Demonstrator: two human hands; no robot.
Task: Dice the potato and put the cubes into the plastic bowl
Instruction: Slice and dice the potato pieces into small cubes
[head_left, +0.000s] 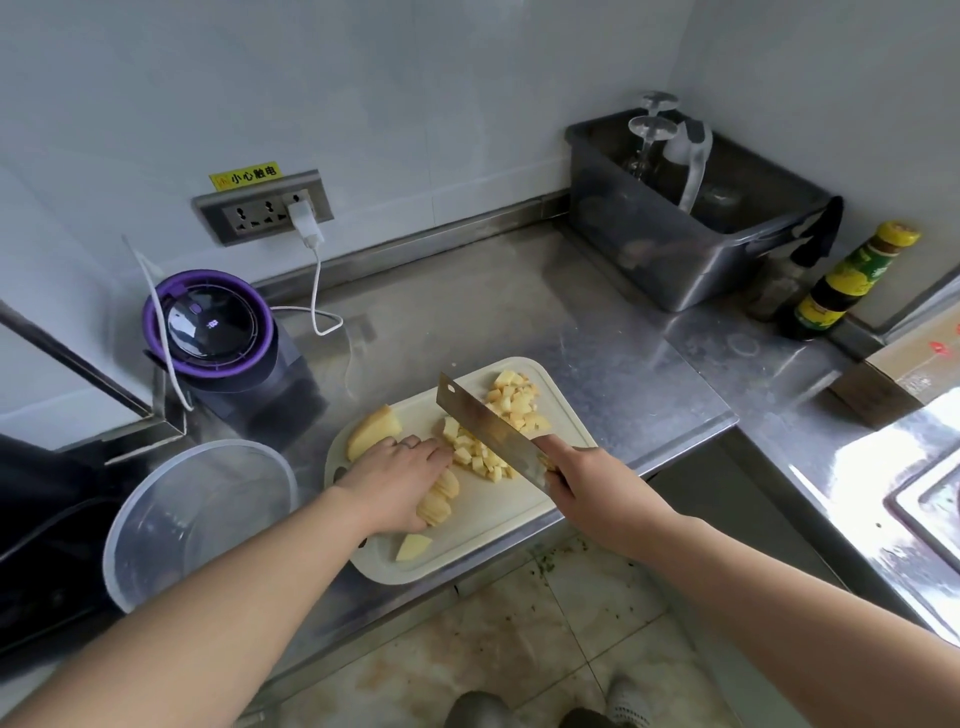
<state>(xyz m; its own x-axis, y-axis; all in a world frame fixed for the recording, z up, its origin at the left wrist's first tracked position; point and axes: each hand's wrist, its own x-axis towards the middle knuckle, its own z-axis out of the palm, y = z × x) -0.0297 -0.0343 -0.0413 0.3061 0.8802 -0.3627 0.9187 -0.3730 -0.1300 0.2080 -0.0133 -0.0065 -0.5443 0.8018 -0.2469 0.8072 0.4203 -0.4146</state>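
Pinning a stack of potato slices (441, 500) to the cutting board (493, 525) with the left grip (400, 483), fingers curled over the stack; clasping the cleaver (488, 431) by its handle in the right grip (576, 483), blade tilted over the board. Stack lying left of the blade, long axis near-left to far-right, roughly crosswise to the blade line; next cuts judged to fall at its far-right end, beside the left fingertips. Cubes (478, 457) in two heaps, one between fingertips and blade, one beyond the blade. Uncut potato half (374, 428) at far left. Plastic bowl (171, 519) just left of the board, nearer the left grip, no cubes visible inside. Hidden: most of the stack under the palm, the handle, some cubes behind the blade; blade-to-board contact not discernible.
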